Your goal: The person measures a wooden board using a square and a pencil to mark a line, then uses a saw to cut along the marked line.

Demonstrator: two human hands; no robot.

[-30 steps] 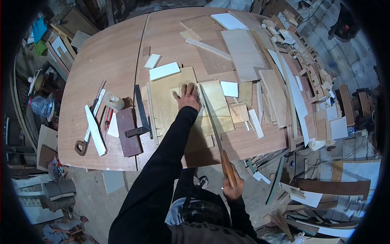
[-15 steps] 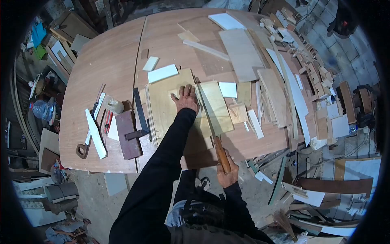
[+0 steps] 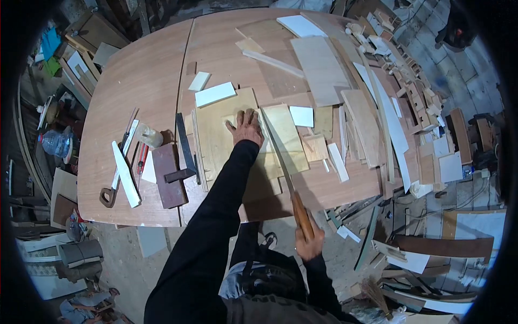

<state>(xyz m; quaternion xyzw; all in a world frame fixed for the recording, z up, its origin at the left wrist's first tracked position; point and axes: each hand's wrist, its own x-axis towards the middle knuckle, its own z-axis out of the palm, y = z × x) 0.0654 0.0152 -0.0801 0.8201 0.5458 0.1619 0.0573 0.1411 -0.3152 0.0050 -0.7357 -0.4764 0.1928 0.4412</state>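
My left hand [image 3: 247,128] lies with fingers spread on a light plywood piece [image 3: 218,121] near the middle of the table. My right hand [image 3: 309,237] is wrapped round the wooden handle [image 3: 301,213] of a long saw, past the table's front edge. The saw's narrow blade [image 3: 280,156] runs from the handle up across the light boards, just right of my left hand. Another pale board [image 3: 288,135] lies under and right of the blade.
On the table [image 3: 129,70], a second saw [image 3: 107,197], a white strip [image 3: 126,175], a jar [image 3: 150,136] and a brown block [image 3: 168,175] lie at left. White offcuts [image 3: 216,95] sit beyond my left hand. Long boards [image 3: 321,70] and wood scraps [image 3: 415,102] cover the right side.
My right hand and the saw have moved back toward my body and slightly right, so the handle is farther from the boards. My left hand stays pressed on the wood.
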